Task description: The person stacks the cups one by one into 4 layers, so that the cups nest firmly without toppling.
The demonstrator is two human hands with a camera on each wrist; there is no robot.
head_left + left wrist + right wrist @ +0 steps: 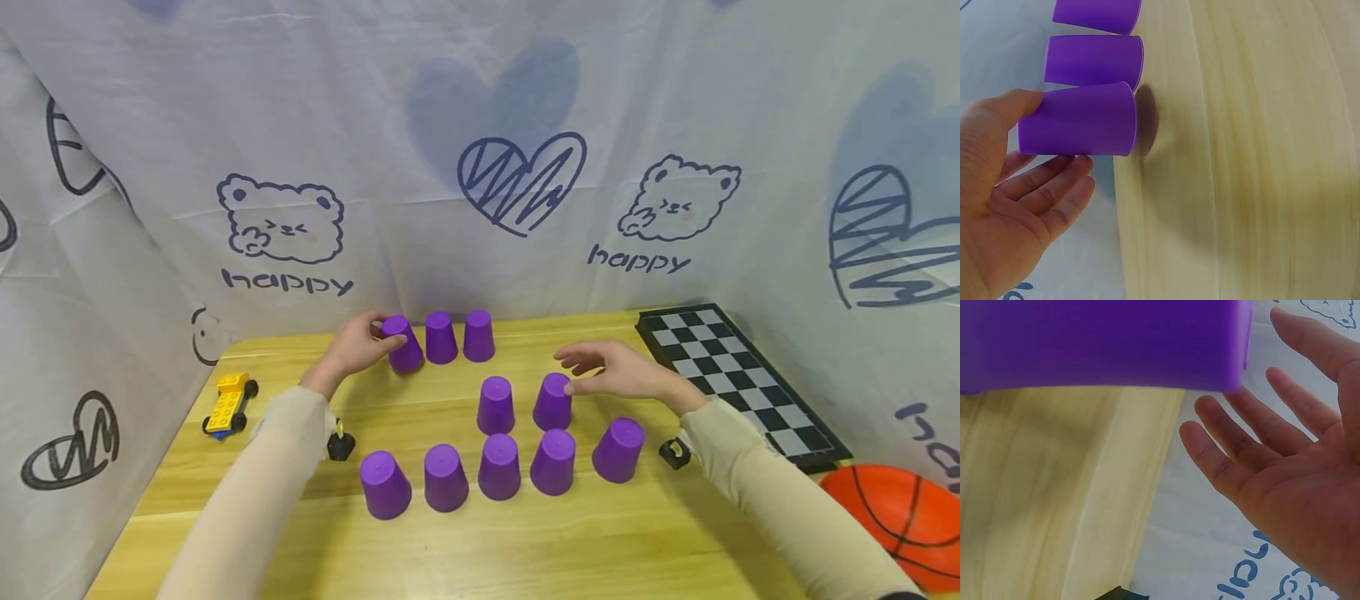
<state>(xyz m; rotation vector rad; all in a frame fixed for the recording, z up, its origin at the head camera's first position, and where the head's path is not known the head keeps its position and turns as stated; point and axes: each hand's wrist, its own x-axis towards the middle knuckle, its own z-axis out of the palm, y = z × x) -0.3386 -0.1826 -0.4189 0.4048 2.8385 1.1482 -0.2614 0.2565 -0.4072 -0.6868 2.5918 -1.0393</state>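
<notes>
My left hand (357, 343) holds an upside-down purple cup (406, 350) at the left end of the back row, thumb on one side and fingers on the other. In the left wrist view that cup (1082, 122) leans a little, with a dark shadow beside its rim. Two more purple cups, a middle one (441, 339) and a right one (478, 337), stand to its right. My right hand (618, 371) has its fingers spread and relaxed, its thumb tip overlapping a purple cup (551, 404) in the head view. Another cup (496, 407) stands left of that one.
Several purple cups, one of them at the middle (499, 468), form a front row on the wooden table (420, 558). A yellow toy car (228, 403) sits at left, a checkered board (731, 375) at right, an orange basketball-patterned object (900, 521) near the right edge. Printed cloth (397, 108) hangs behind.
</notes>
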